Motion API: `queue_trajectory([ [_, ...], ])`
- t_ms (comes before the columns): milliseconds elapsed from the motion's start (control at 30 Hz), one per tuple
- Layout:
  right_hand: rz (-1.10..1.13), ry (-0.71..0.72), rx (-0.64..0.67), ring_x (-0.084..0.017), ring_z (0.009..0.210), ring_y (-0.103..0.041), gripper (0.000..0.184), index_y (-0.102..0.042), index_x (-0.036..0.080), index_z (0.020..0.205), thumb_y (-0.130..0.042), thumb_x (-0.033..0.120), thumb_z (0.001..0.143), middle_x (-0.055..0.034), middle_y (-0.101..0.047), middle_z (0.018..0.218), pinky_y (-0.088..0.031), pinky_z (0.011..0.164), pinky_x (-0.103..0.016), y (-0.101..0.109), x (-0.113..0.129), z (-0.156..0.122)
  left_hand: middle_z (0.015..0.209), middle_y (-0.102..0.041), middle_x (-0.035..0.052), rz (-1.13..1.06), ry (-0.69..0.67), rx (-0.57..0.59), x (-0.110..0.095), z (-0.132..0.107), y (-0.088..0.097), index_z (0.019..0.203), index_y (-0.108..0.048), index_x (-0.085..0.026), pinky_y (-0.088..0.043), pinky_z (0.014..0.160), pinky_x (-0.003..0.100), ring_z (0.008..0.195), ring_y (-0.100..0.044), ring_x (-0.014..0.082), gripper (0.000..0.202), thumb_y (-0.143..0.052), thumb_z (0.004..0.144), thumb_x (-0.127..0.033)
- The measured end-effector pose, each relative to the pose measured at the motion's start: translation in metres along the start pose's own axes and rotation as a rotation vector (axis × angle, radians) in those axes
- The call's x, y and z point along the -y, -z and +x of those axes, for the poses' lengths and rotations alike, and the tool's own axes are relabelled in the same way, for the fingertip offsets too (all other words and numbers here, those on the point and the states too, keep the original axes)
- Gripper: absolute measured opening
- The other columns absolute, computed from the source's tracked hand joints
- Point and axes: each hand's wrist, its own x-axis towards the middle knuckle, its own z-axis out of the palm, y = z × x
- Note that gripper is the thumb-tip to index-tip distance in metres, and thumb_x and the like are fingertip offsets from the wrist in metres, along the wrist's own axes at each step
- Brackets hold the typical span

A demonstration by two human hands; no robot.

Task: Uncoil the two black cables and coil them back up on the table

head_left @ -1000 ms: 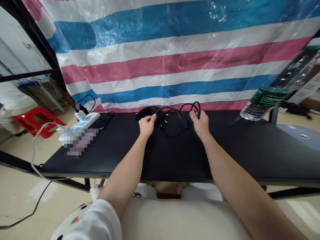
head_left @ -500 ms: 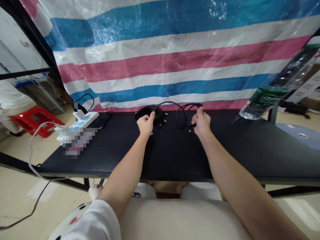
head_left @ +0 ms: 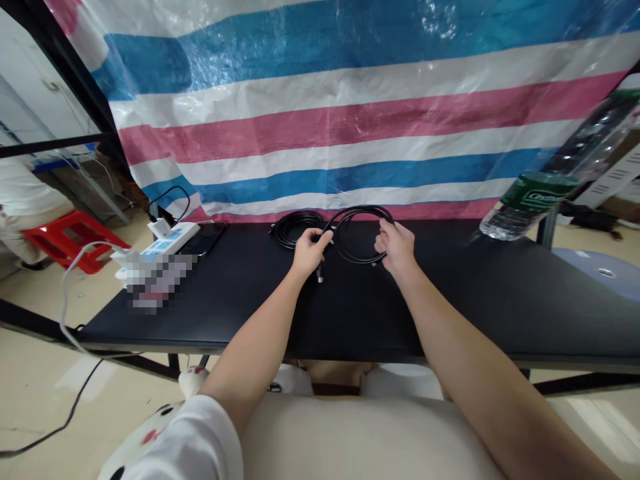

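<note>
A black cable [head_left: 357,259] is looped between my two hands just above the black tabletop. My left hand [head_left: 310,252] pinches the left side of the loop, and a metal-tipped plug [head_left: 320,274] hangs below its fingers. On the loop's right side, my right hand [head_left: 397,243] is closed round the strands. A second bundle of coiled black cable [head_left: 289,230] lies on the table behind and left of my left hand, partly hidden by it.
At the left stand a white power strip [head_left: 175,239] with plugs and a dark phone [head_left: 209,239]. A large water bottle [head_left: 525,200] stands at the right back. Behind the black table [head_left: 240,300] hangs a striped sheet [head_left: 325,120]. Beyond it a person sits on a red stool [head_left: 75,240].
My left hand has moved right, nearer my right hand, which has shifted slightly left. The cable between them has closed into a rounder loop, and a plug now shows below my left hand.
</note>
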Motion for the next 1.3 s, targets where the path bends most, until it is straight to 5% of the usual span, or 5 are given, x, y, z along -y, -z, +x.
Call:
queue_trajectory([
  [300, 0.147, -0.089, 0.175, -0.008, 0.035, -0.027, 0.056, -0.025, 0.025, 0.055, -0.065, 0.063, 0.069, 0.0097, -0.026, 0.040, -0.025, 0.035, -0.022, -0.023, -0.006, -0.019, 0.044, -0.044, -0.0066, 0.023, -0.053, 0.055, 0.008, 0.002, -0.002, 0.059, -0.053, -0.019, -0.033, 0.042, 0.022, 0.040, -0.043, 0.0087, 0.034, -0.070, 0.072, -0.045],
  [533, -0.572, 0.216, -0.001, -0.022, 0.069, -0.062, 0.024, -0.048, 0.024, 0.067, -0.058, 0.043, 0.078, -0.0033, -0.060, 0.063, -0.047, 0.065, -0.031, -0.038, -0.006, -0.023, 0.044, -0.041, -0.0063, -0.285, 0.038, -0.140, 0.005, 0.011, 0.000, 0.056, -0.042, -0.021, -0.037, 0.042, 0.023, 0.038, -0.043, 0.0090, 0.044, -0.064, 0.077, -0.053],
  [867, -1.358, -0.004, 0.451, -0.032, 0.104, -0.065, 0.034, -0.072, 0.011, 0.098, -0.042, 0.025, 0.089, -0.0227, -0.069, 0.106, -0.048, 0.081, -0.038, -0.101, 0.027, -0.003, 0.048, -0.042, -0.0103, -0.474, 0.087, -0.502, 0.007, 0.034, 0.028, 0.072, -0.051, -0.019, -0.043, 0.048, 0.022, 0.041, -0.046, 0.0069, 0.028, -0.077, 0.068, -0.030],
  [1033, -1.327, -0.056, 0.440, -0.029, 0.108, -0.064, 0.039, -0.070, 0.009, 0.110, -0.039, 0.024, 0.090, -0.0229, -0.066, 0.117, -0.048, 0.083, -0.035, -0.126, 0.021, 0.011, 0.093, -0.067, 0.0037, -0.157, -0.018, -0.590, 0.015, 0.038, 0.039, 0.105, -0.057, -0.021, -0.051, 0.085, 0.029, 0.094, -0.066, 0.0184, 0.046, -0.074, 0.063, -0.009],
  [1300, -1.407, -0.035, 0.361, -0.028, 0.109, -0.062, 0.043, -0.056, 0.006, 0.127, -0.046, 0.019, 0.088, -0.0235, -0.063, 0.119, -0.048, 0.085, -0.036, -0.129, 0.005, 0.019, 0.147, -0.042, 0.0183, 0.624, 0.116, -0.394, 0.006, 0.025, 0.033, 0.123, -0.056, -0.018, -0.032, 0.113, 0.043, 0.141, -0.032, 0.0332, 0.063, -0.073, 0.063, -0.014],
])
